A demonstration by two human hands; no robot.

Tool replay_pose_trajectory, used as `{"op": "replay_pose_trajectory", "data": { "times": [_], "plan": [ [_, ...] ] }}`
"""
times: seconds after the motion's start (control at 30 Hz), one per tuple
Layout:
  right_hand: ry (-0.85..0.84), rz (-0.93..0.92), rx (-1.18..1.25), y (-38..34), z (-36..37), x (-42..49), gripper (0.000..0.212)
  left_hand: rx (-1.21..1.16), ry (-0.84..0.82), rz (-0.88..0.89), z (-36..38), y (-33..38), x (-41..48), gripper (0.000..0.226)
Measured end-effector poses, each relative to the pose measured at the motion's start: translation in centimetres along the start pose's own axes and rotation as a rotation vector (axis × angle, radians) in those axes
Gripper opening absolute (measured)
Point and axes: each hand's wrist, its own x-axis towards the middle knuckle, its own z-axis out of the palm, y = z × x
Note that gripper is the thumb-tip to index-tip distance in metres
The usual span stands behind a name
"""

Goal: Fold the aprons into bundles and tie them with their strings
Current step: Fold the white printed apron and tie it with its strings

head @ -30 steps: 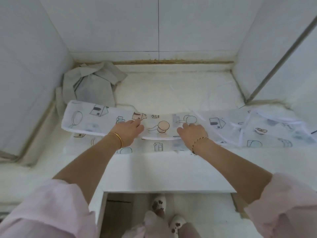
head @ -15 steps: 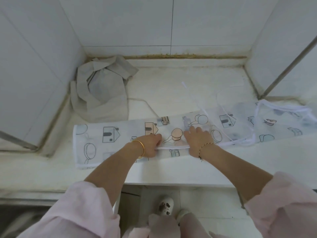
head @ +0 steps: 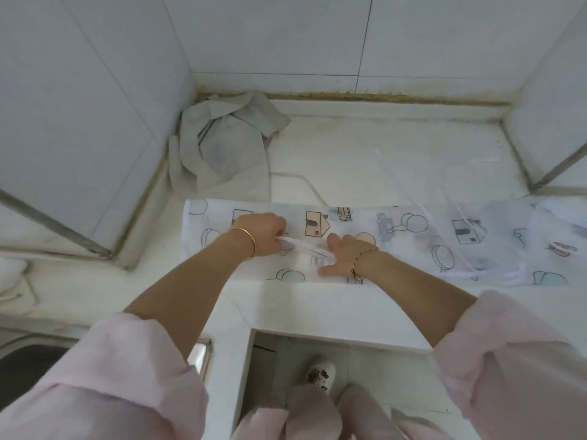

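Far L, back corner of the surface (head: 349, 147): grey apron (head: 222, 154) lies crumpled against the wall (head: 95, 90), untouched. Prob. parked out of the way until its turn; no neat bundle shows.

In front, the patterned apron (head: 422, 246) lies flat as a long strip running L-R along the near part of the surface. By the look it's already folded lengthwise, so narrow enough to bundle later.

L hand (head: 263, 230), gold bangle (head: 246, 241) on the wrist, sits L of strip centre. Its grip is closed, fingers curled, pinching a raised white fold edge (head: 305, 247).

That edge crosses the short gap to the R hand (head: 343, 255), which wears a bead bracelet (head: 362, 258). Its fingers curl onto the same edge and the thumb lies flat on the cloth nr the near side. Looks like pinch + press so the layers don't slide.

Hands are close together mid-strip, so I'd judge the step is another lengthwise fold of that edge. Fabric looks thin and slippery, hence both hands to keep the edge straight.

Further R, white strings (head: 495, 275) trail loose over the strip and back onto the surface. Prob. left free because tying comes last.

R end of the strip runs to the frame edge; too blurred for detail.
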Motion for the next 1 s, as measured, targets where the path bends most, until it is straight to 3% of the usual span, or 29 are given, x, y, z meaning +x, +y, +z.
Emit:
{"op": "replay_pose_trajectory", "data": {
  "times": [0.1, 0.17, 0.27, 0.33, 0.4, 0.43, 0.47, 0.5, 0.53, 0.6, 0.73, 0.9, 1.0],
  "plan": [
    [0.093, 0.025, -0.067, -1.1, 0.0, 1.1, 0.043, 0.098, 0.011, -0.047, -3.6, -1.9, -0.3, 0.012],
    [0.077, 0.045, 0.005, -1.2, -0.8, 1.8, 0.039, 0.276, 0.159, -0.148, -5.3, -3.5, -0.6, 0.018],
    [0.069, 0.068, 0.181, -0.6, -2.4, 2.7, 0.037, 0.555, 0.731, -0.278, -7.1, -5.3, -1.2, 0.028],
    [0.117, 0.077, 0.281, -0.5, -3.5, 3.1, 0.03, 0.515, 1.004, -0.085, -6.6, -5.4, -1.3, 0.025],
    [0.178, 0.075, 0.34, -0.3, -4.3, 3.3, 0.027, 0.418, 0.923, 0.323, -4.2, -4.3, -0.9, 0.021],
    [0.211, 0.081, 0.356, -0.3, -4.7, 3.3, 0.029, 0.398, 0.771, 0.496, -2.9, -3.5, -0.9, 0.024],
    [0.247, 0.092, 0.357, -0.3, -5.1, 3.3, 0.032, 0.405, 0.584, 0.585, -1.5, -3.1, -0.9, 0.028],
    [0.29, 0.096, 0.339, -0.4, -5.4, 3.2, 0.034, 0.408, 0.378, 0.565, -0.4, -2.9, -0.9, 0.031],
    [0.336, 0.092, 0.306, -0.4, -5.6, 3.0, 0.034, 0.361, 0.235, 0.451, 1.0, -3.1, -0.4, 0.034],
    [0.44, 0.064, 0.209, -0.5, -5.8, 2.5, 0.035, 0.028, 0.133, 0.141, 2.2, -3.5, 0.3, 0.04],
    [0.613, -0.022, -0.049, 0.1, -4.6, 1.9, 0.031, -0.729, 0.217, -0.298, 2.9, -4.8, 2.7, 0.036],
    [0.604, -0.115, -0.122, 1.1, -1.6, 1.9, 0.025, -1.468, 0.238, -0.619, 1.7, -6.2, 4.2, 0.037],
    [0.604, -0.168, -0.159, 1.0, -0.2, 2.4, 0.015, -1.601, 0.239, -0.689, 1.2, -7.5, 4.4, 0.047]
  ]
}}
